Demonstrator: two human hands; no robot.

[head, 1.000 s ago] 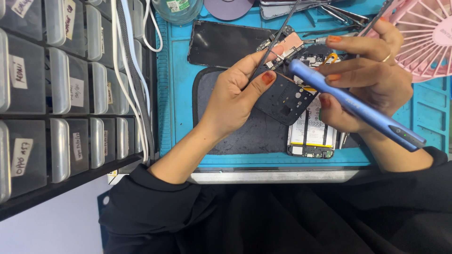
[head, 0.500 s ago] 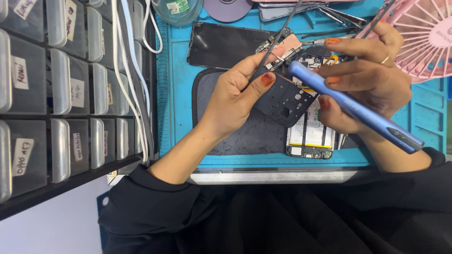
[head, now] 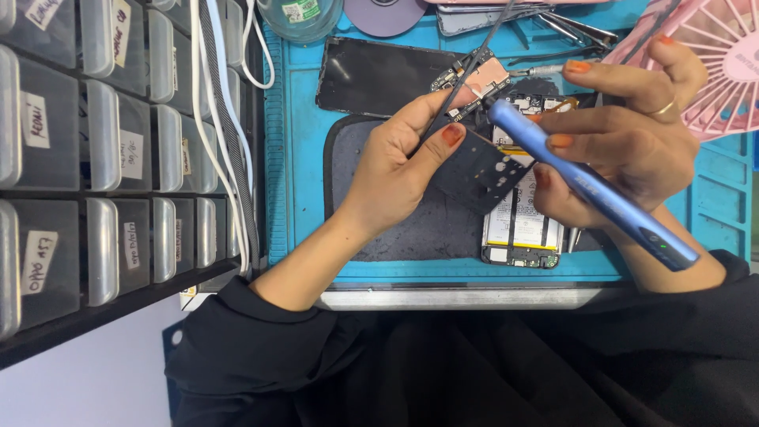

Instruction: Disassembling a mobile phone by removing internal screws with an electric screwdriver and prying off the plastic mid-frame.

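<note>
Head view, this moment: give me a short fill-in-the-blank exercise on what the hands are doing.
1. The right hand holds a ____ electric screwdriver.
2. The left hand pinches a dark plate above the opened ____.
3. The work lies on a ____ mat.
4. The pink fan lies beside the ____ hand.

Missing words: blue; phone; blue; right

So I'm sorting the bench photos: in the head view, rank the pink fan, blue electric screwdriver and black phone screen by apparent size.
1. Pink fan, though cropped by the frame.
2. Blue electric screwdriver and black phone screen look alike; the screwdriver is nearer the camera, so unranked.
</note>
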